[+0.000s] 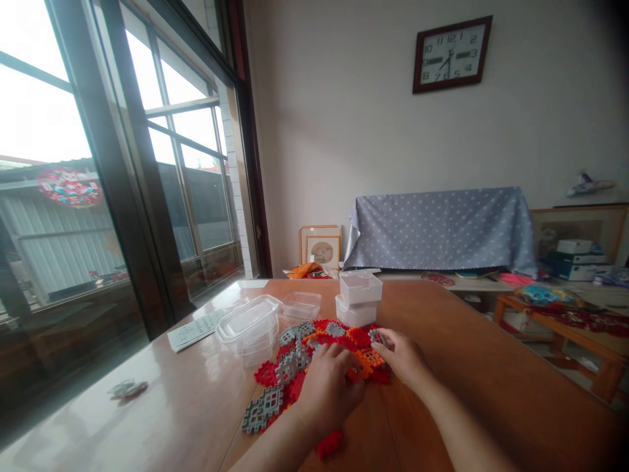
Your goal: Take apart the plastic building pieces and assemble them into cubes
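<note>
Red pieces (266, 373) lie around the curled left hand (330, 380), likely for easy reach; its grip is hidden. The right hand (401, 354) pinches a grey piece (377, 337).

Forearms (280, 438) outstretched, left grip (330, 381) palm-down and curled, right grip (401, 355) apart, angled inward.

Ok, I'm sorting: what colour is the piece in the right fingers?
The piece is grey; head view.

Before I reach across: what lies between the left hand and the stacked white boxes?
The head view shows red, orange and grey toothed plastic pieces between the left hand and the stacked white boxes.
</note>
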The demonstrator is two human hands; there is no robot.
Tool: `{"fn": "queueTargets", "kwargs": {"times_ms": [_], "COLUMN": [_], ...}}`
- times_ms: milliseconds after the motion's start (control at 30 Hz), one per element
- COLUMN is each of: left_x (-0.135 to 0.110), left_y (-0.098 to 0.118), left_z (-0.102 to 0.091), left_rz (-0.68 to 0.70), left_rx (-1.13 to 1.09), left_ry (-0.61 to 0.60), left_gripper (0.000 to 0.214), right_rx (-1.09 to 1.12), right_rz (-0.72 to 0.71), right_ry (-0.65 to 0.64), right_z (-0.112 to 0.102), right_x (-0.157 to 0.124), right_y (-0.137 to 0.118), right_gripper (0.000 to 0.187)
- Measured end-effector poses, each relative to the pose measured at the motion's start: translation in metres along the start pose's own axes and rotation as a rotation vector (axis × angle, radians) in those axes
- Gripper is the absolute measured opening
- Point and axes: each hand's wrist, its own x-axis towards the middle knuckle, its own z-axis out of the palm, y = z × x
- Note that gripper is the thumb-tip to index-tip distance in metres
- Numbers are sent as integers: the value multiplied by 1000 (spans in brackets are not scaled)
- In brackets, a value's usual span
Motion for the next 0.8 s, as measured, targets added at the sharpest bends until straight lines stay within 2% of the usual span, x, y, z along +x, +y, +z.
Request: {"fn": "queueTargets", "kwargs": {"times_ms": [67,167,233,333,433,533,667,800], "left_x": [10,17,14,0,-17,-32,-45,-49], "left_y": [-18,-40,-45,-38,-25,-18,-17,-15], "left_z": [-7,-15,-21,-35,-48,-54,-52,-49], "left_rz": [-43,-125,-132,-102,-6,20,-9,-26], "left_rx": [0,2,15,24,34,102,209,235], "left_ry": [67,222,236,102,-151,-335,-423,-468], "left_gripper": [16,31,31,21,14,30,53,51], "right_rx": [74,177,232,254,199,135,80,44], "right_rz": [20,34,42,62,76,80,72,71], "right_ry": [-1,-4,-8,5,35,70,94,90], "right_z": [5,11,11,6,-1,-8,-14,-15], "right_x": [-1,-3,-4,-4,-4,-4,-5,-7], "right_y": [-2,-9,-13,-16,-15,-16,-21,-25], "right_gripper": [54,58,57,51,44,41,40,40]}}
